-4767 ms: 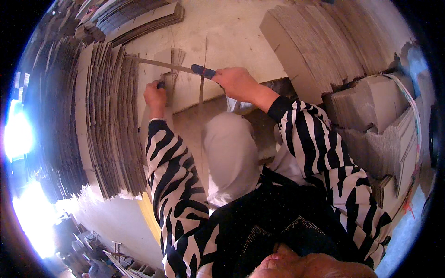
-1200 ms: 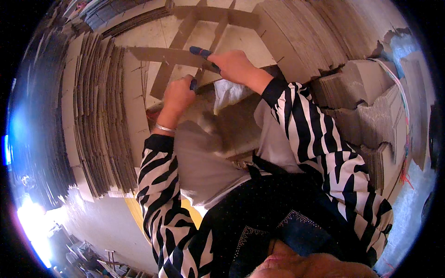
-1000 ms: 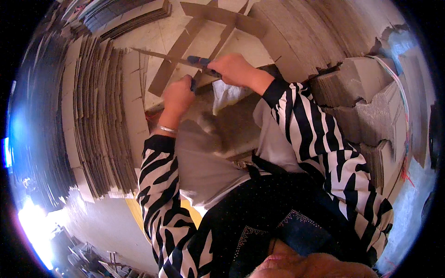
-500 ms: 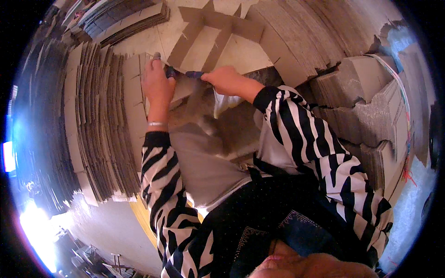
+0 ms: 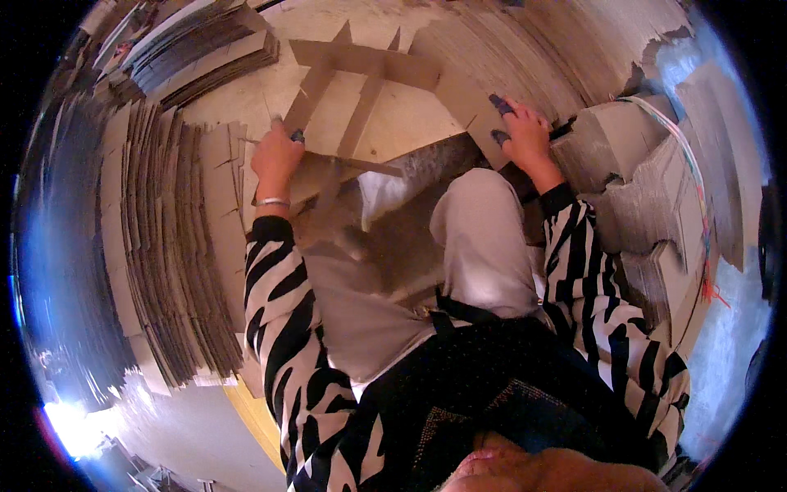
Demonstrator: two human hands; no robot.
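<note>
My left hand (image 5: 277,160), with dark covers on the fingertips, is closed on the left end of a narrow cardboard strip (image 5: 361,166). The strip reaches rightward over my lap, and another strip (image 5: 328,193) crosses below it, blurred. My right hand (image 5: 526,135) is apart from it, thumb and fingers spread, dark covers on two tips. It hovers by the near edge of a cardboard stack (image 5: 484,74); whether it touches is unclear. Beyond the hands stands a partly slotted cardboard divider (image 5: 369,59), one crosspiece over two long strips, on a pale board (image 5: 410,123).
Tall stacks of cardboard strips (image 5: 164,246) line the left side. More bundles (image 5: 631,148) are piled at the right, with a cord (image 5: 693,148) hanging across them. Another stack (image 5: 213,61) lies at the far left. My knee (image 5: 484,221) rises below the right hand.
My right hand has let go near the left hand and moved right to the cardboard stack. The left hand stays nearly in place. The strip's right end now shows free.
</note>
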